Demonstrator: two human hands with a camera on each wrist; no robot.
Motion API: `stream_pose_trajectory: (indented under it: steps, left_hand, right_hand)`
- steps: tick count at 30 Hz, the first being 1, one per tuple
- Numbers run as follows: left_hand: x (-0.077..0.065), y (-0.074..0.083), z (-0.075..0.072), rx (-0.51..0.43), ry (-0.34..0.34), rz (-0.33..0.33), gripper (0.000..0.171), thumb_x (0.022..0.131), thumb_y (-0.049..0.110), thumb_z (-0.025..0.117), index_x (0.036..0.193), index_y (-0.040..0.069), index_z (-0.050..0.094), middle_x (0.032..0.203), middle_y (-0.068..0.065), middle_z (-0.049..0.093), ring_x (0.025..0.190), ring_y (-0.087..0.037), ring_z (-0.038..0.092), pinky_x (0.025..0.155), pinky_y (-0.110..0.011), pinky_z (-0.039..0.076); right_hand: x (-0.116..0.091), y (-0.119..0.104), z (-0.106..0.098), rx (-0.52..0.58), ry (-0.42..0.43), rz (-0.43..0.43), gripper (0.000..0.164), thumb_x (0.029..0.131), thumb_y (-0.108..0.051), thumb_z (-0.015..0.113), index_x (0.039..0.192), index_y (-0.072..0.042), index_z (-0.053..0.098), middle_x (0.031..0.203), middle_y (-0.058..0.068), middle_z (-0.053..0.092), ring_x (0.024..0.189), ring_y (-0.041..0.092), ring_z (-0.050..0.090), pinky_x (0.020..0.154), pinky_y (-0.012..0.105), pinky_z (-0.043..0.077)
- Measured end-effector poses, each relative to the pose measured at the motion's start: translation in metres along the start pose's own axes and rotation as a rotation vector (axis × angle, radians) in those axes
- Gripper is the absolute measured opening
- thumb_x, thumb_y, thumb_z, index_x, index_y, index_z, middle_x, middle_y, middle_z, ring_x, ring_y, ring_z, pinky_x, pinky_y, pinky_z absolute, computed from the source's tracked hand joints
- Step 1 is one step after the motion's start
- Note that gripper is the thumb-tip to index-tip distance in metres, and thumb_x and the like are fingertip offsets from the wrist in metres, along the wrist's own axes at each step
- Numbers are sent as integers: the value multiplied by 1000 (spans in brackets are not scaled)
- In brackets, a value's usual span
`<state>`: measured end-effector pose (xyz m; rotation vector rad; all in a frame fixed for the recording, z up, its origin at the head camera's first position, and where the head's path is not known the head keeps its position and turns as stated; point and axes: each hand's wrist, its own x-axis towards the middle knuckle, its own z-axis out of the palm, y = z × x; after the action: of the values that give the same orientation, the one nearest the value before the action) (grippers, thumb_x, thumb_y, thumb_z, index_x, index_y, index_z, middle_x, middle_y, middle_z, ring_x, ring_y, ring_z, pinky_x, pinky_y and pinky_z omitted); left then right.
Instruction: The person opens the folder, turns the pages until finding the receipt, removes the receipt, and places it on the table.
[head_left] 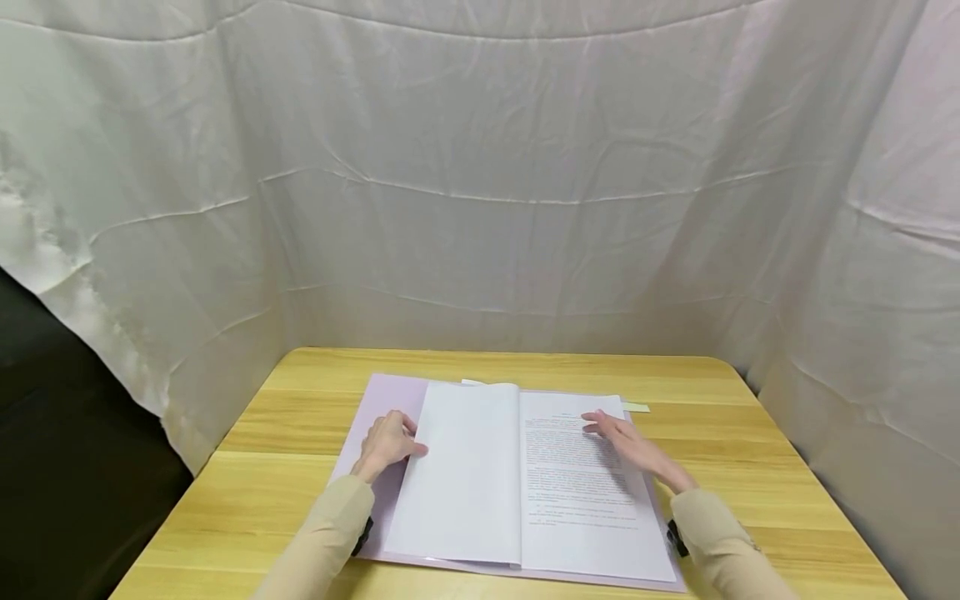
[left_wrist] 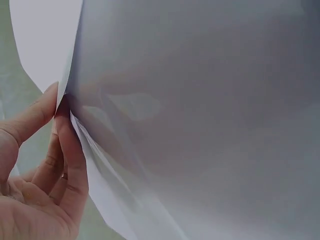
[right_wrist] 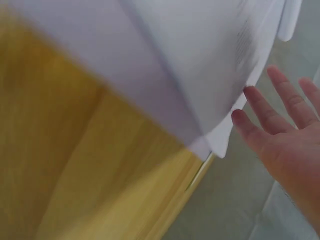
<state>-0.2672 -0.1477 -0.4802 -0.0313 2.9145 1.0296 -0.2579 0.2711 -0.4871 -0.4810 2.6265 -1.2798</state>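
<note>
A lavender folder [head_left: 393, 396] lies spread on the table with white paper sheets inside it. Its left-hand page [head_left: 468, 475] shows a blank side, while the right-hand page [head_left: 573, 546] carries printed text. At the outer edge of the blank page is my left hand [head_left: 386, 446]. The left wrist view shows that hand's thumb and fingers [left_wrist: 74, 150] pinching a sheet's edge [left_wrist: 64, 82]. Over the upper part of the printed page, my right hand [head_left: 633, 447] has its fingers spread and holds nothing. In the right wrist view its fingertips [right_wrist: 251, 92] overlap the paper's edge.
The wooden table [head_left: 262, 475] has rounded far corners. Pale cloth [head_left: 525, 208] hangs behind it and on both sides. A pale yellow strip [head_left: 637, 407] sticks out beyond the folder's right side. Dark material [head_left: 67, 467] shows at the far left.
</note>
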Motion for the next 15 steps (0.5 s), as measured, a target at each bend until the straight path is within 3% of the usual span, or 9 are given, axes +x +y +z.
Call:
stream_pose_trajectory:
  steps: [5, 10, 15]
  left_hand:
    - [-1, -3, 3, 59, 10, 23, 51, 73, 18, 89, 114, 1, 63, 88, -8, 69, 78, -21, 62, 69, -39, 49]
    - [0, -7, 6, -16, -8, 59, 66, 72, 11, 88, 127, -2, 54, 82, -7, 64, 64, -18, 59, 60, -29, 45]
    - [5, -7, 10, -83, -60, 149, 64, 73, -1, 84, 130, -5, 55, 99, -14, 63, 83, -21, 59, 77, -35, 53]
  right_hand:
    - [6, 13, -7, -50, 37, 16, 53, 111, -33, 34, 147, 4, 45, 141, 28, 57, 138, 51, 44, 115, 67, 34]
    - [11, 21, -13, -133, 75, 14, 49, 107, -29, 48, 143, 4, 50, 143, 29, 55, 135, 53, 46, 110, 69, 38]
    - [18, 29, -17, -165, 114, -17, 46, 103, -21, 55, 137, 10, 53, 135, 32, 59, 132, 53, 49, 111, 68, 37]
